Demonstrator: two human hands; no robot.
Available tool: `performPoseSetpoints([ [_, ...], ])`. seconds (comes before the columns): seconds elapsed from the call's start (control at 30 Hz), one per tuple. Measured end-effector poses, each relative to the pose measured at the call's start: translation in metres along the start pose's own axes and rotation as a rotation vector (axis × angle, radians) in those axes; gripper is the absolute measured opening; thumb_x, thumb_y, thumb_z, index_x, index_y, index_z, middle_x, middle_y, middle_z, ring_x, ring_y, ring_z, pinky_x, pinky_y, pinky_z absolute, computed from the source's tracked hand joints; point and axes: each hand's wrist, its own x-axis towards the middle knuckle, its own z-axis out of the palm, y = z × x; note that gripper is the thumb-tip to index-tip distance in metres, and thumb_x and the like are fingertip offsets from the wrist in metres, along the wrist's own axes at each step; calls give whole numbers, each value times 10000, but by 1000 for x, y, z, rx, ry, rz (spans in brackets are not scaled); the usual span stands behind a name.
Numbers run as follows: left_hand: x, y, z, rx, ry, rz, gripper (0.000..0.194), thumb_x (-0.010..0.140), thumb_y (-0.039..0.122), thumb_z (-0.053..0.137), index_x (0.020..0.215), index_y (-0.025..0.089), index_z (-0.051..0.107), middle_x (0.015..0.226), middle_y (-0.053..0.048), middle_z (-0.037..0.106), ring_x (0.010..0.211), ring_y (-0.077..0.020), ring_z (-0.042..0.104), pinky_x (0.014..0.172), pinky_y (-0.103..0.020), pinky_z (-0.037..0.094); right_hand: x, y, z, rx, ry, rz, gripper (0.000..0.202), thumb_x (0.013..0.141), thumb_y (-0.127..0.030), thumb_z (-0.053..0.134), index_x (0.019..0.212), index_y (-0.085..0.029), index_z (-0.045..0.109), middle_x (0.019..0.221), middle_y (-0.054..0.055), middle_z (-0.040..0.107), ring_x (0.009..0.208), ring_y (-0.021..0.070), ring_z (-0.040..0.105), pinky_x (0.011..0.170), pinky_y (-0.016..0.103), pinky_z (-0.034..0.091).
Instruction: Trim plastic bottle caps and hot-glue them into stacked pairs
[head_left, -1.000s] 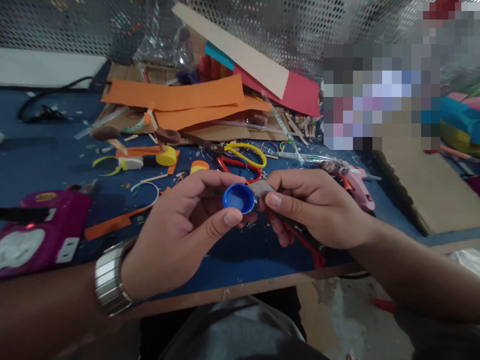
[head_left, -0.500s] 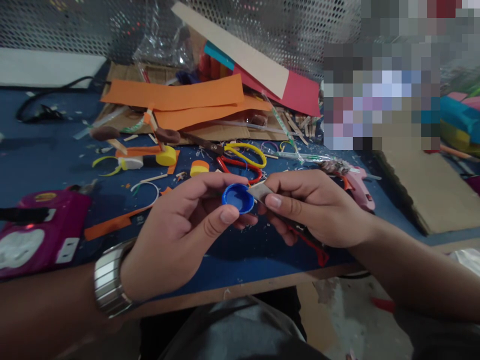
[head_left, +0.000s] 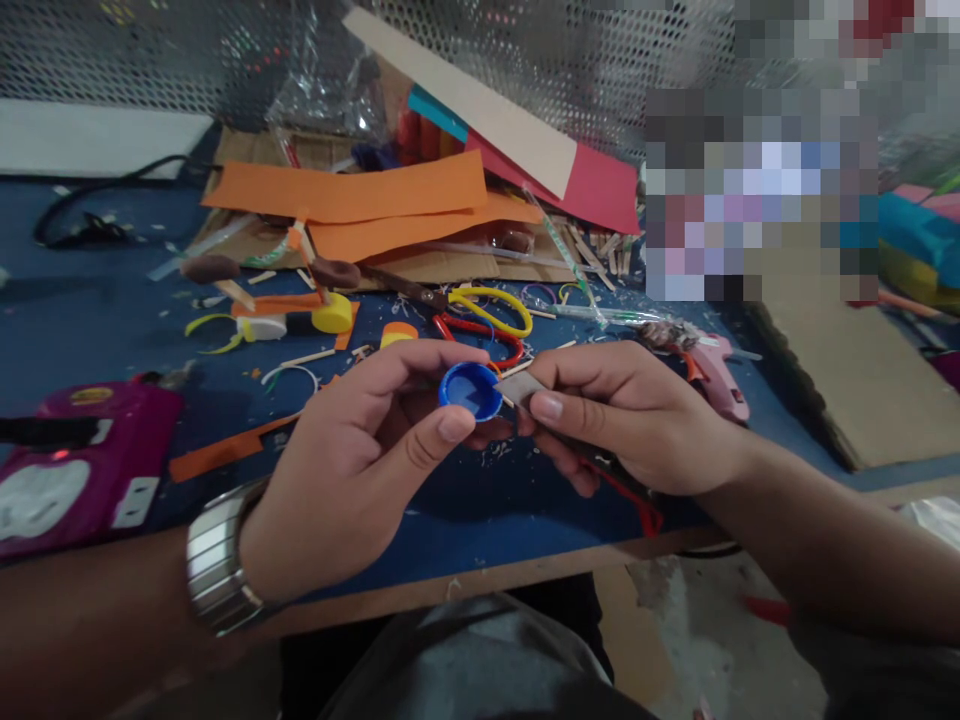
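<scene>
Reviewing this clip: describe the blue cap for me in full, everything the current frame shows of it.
The blue cap is small, round and cup-shaped, apparently glossy plastic, with a raised rim around a hollow whose floor looks paler and partly shaded. Its open side faces the camera, tilted. The left hand holds it above the tabletop, thumb at the lower rim. At its right edge is the grey blade gripped by the right hand. Its underside is hidden.

no text is readable, even on the yellow label (head_left: 91, 396).
</scene>
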Motion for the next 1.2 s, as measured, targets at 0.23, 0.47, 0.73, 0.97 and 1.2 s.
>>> performPoseSetpoints([
  [0.23,0,1,-2,44,12,6,229,1068,369,820,1263,252,792,1105,-14,870,897,-134,862,825,-149,710,1,2,0,-15,-12,13,377,1128,-501,723,1002,-147,752,614,-52,621,455,74,565,446,165,435],
  [0.47,-1,-1,-2,16,17,-7,202,1054,361,836,1236,278,804,1080,-2,864,868,-131,845,815,-164,712,0,3,1,-27,3,-17,373,1130,-500,722,1008,-149,763,627,-52,614,461,70,564,445,161,448],
  [0.73,0,0,-2,37,28,-10,212,1046,354,839,1235,264,803,1030,-5,869,844,-132,844,787,-154,707,0,3,1,-101,22,-22,418,1126,-546,709,985,-153,733,642,-44,621,478,79,577,456,174,457],
  [0.97,1,0,-2,13,28,-40,189,1051,352,845,1212,262,802,1027,3,882,843,-119,862,798,-128,705,0,0,2,-127,33,-13,452,1115,-585,709,957,-162,703,637,-44,624,482,79,586,462,171,451],
  [1.2,0,2,0,-95,7,-96,178,1045,348,862,1170,260,770,978,6,901,824,-157,905,797,-167,737,1,1,1,-132,20,12,476,1119,-598,697,950,-154,694,626,-47,623,467,71,571,459,168,439],
])
